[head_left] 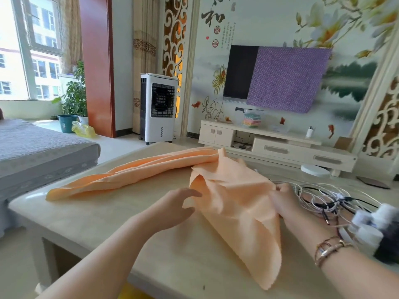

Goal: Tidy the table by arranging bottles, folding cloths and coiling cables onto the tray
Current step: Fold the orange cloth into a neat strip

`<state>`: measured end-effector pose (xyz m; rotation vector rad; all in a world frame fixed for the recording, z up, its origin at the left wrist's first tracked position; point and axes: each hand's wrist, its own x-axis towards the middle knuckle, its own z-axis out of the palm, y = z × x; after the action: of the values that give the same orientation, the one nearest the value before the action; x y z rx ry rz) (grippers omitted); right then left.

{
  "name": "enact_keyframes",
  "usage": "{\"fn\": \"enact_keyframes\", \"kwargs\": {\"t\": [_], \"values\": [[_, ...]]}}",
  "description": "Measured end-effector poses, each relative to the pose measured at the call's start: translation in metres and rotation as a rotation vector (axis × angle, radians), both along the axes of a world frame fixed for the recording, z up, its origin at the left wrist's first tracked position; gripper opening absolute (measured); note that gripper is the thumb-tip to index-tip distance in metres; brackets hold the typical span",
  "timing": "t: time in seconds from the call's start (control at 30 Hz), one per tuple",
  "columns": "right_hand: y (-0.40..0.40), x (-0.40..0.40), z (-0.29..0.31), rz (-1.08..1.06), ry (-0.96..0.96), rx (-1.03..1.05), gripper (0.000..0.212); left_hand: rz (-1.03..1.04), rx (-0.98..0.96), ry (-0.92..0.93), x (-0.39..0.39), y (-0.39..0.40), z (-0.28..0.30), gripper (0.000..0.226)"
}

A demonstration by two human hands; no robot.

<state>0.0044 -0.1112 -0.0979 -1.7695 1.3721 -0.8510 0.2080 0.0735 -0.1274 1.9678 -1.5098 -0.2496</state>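
Peach cloth on beige table, sunlit living room

A pale beige surface with a rounded near-left corner carries a long peach cloth, which lies bunched in a band from the near left toward the far middle, then spreads in a wide flap toward the near edge. On the right lies a loose tangle of white and black cables, just beside the cloth's flap.
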Motion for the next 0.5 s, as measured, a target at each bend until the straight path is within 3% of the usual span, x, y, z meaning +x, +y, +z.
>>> {"fn": "enact_keyframes", "kwargs": {"t": [0.07, 0.13, 0.2, 0.33, 0.4, 0.5], "values": [[-0.006, -0.014, 0.000, -0.033, 0.187, -0.094, 0.045, -0.029, 0.069, -0.055, -0.005, -0.008, -0.004, 0.048], [-0.006, -0.020, -0.002, -0.030, 0.374, -0.321, 0.048, -0.054, 0.127, -0.144, -0.009, -0.015, -0.006, 0.052], [0.003, -0.017, -0.003, 0.077, 0.490, -0.508, 0.052, -0.048, 0.126, -0.191, -0.014, -0.024, -0.005, 0.051], [0.016, -0.002, -0.012, 0.312, 0.710, -0.426, 0.072, 0.090, 0.059, -0.219, -0.025, -0.037, 0.000, 0.039], [0.017, 0.000, -0.016, 0.307, 0.783, -0.430, 0.068, 0.088, 0.000, -0.191, -0.030, -0.043, 0.004, 0.032], [0.013, -0.001, -0.018, 0.273, 0.810, -0.488, 0.044, -0.019, 0.036, -0.077, -0.042, -0.048, 0.013, 0.030]]}}
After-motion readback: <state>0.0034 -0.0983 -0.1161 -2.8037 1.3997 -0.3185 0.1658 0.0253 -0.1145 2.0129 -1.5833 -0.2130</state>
